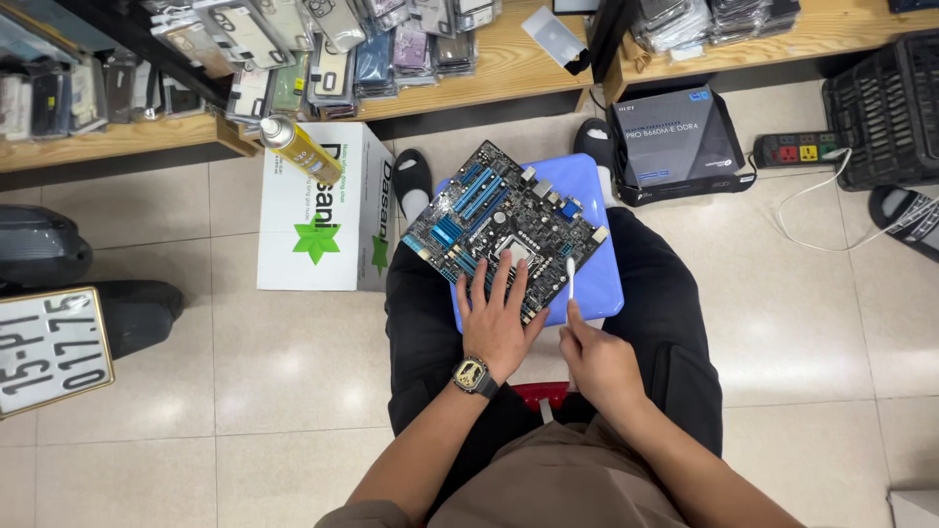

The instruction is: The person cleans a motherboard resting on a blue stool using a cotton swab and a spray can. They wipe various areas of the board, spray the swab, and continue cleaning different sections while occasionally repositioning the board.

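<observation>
Your left hand (496,318) lies flat, fingers spread, on the near edge of the computer motherboard (504,227), pressing it down; it grips nothing. A square-faced wristwatch (472,374) sits on that wrist. Your right hand (597,360) is closed around the lower end of a slim white brush handle (571,286), which stands nearly upright with its tip at the board's right edge. The motherboard rests tilted on a blue plastic stool (597,284) set between your knees, its blue slots pointing toward the shelf. To the left, a white cardboard box (311,210) with green star marks stands on the tiled floor, a yellow spray can (299,149) lying on top of it. Beyond the stool, a dark motherboard carton (680,142) leans against the wooden shelf (509,64), and a power strip (797,150) lies just beside it.
</observation>
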